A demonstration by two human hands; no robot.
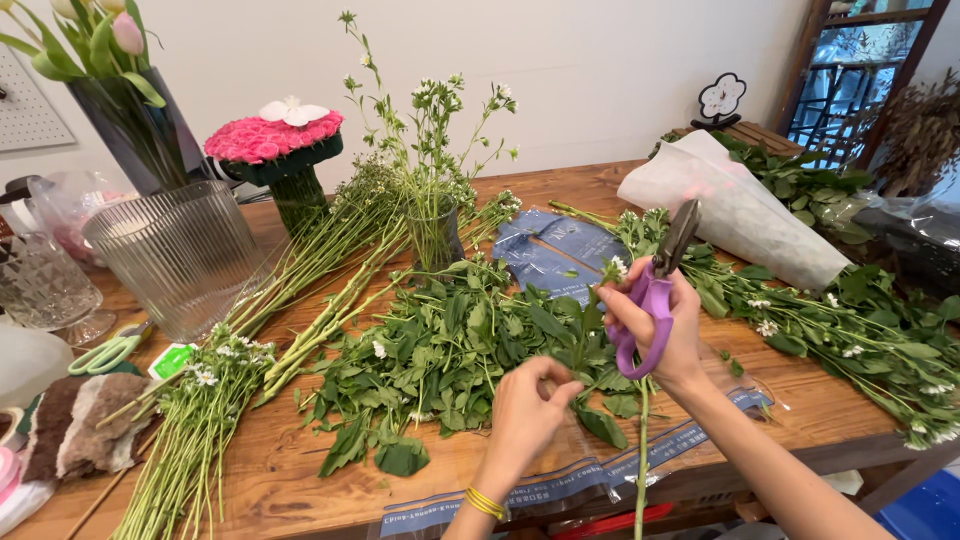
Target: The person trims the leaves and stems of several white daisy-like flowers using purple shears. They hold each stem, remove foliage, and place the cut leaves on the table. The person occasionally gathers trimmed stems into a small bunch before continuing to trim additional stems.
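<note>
My right hand point(665, 335) grips purple-handled scissors point(658, 285), blades pointing up, and also pinches a green flower stem point(641, 440) that hangs down past the table's front edge. My left hand point(525, 415), with a yellow band on the wrist, has its fingers closed on the leaves of that stem, near a pile of stripped green leaves point(450, 355). The stem's small white bloom point(617, 267) shows just above my right fingers.
A wooden table point(290, 470) holds bundles of long stems point(200, 420), a small glass vase with white flowers point(435, 235), a ribbed glass vase point(180, 255), a pink rose arrangement point(275, 140), green scissors point(105, 352), a white paper wrap point(735, 210) and leafy stems at right point(860, 330).
</note>
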